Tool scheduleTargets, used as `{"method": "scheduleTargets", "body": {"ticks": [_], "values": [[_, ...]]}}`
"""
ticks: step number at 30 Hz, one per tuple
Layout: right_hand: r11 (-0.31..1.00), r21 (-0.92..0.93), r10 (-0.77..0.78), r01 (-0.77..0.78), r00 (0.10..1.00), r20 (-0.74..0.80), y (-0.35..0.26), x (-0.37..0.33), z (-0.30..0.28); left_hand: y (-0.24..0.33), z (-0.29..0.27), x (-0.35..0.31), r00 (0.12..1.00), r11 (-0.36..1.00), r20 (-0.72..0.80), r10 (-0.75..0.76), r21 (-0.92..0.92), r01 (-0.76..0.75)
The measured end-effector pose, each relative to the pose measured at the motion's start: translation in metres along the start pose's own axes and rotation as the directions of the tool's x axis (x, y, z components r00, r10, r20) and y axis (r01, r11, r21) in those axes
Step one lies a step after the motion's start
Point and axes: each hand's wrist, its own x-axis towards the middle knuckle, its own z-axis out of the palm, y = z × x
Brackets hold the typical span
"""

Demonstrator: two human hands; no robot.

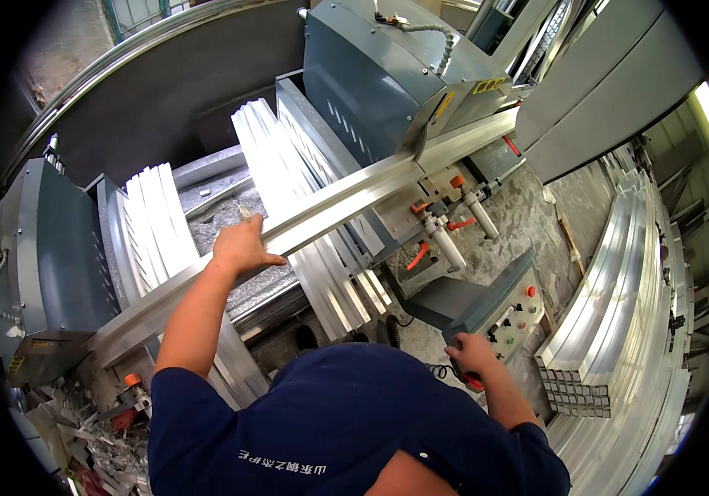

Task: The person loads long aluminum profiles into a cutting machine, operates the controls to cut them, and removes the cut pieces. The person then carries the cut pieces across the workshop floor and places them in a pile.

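A long silver metal profile (354,198) lies slantwise across two grey-blue machine units. My left hand (243,246) is closed over it near its middle, fingers across the top and thumb along the near side. My right hand (472,354) is at the near end of a grey control panel (513,322) with red, green and black buttons. Its fingers are curled, and a red and black piece (473,382) shows just below them. Whether the hand grips that piece or the panel's edge is hard to make out.
Machine housings stand at right (363,91) and left (53,248). Pale slatted metal strips (268,157) run beneath the profile. Pneumatic cylinders (444,240) with red levers stick out nearby. Stacked long profiles (611,298) lie at right; metal scraps (107,446) heap at lower left.
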Motion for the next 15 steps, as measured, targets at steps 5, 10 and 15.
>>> {"method": "scheduleTargets", "body": {"ticks": [5,10,15], "values": [[0.982,0.152,-0.116,0.114,0.993,-0.001,-0.021,0.038,-0.002,-0.034,0.007,0.015,0.993,0.98,0.081,0.086,-0.184,-0.07],[0.902,0.366,-0.286,0.227,0.952,0.113,-0.091,0.074,0.003,-0.098,0.001,0.031,0.799,0.803,0.598,0.064,-0.506,0.314],[0.588,0.807,-0.515,0.045,0.79,0.332,-0.18,0.148,0.066,-0.143,0.038,0.045,0.683,0.616,0.717,0.137,-0.602,0.509]]}}
